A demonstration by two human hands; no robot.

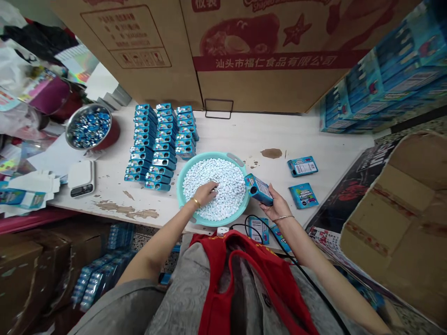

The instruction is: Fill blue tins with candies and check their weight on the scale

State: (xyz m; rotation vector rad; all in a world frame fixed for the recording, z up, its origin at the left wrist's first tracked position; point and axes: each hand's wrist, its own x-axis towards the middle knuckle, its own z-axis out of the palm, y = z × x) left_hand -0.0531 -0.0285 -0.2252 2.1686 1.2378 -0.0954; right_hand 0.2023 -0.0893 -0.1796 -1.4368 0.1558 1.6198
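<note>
A round turquoise basin [179, 197], filled with small white candies [226, 179], stands at the table's front edge. My left hand [206, 193] reaches over the basin, its fingers pinched together on candies at the surface. My right hand [278, 203] grips a small blue box [260, 190] just right of the basin. The box is tilted, its near end toward the basin, with a dark round hole showing there. Two more blue boxes [303, 166] lie flat to the right of this hand. Several blue packs [259, 229] lie by the front edge below it.
Rows of filled blue boxes [160, 153] stand left behind the basin. Farther left are a metal bowl of blue-wrapped sweets [113, 132] and a white scale [81, 177]. A large carton [251, 88] borders the back. A black cable [291, 258] crosses the front edge.
</note>
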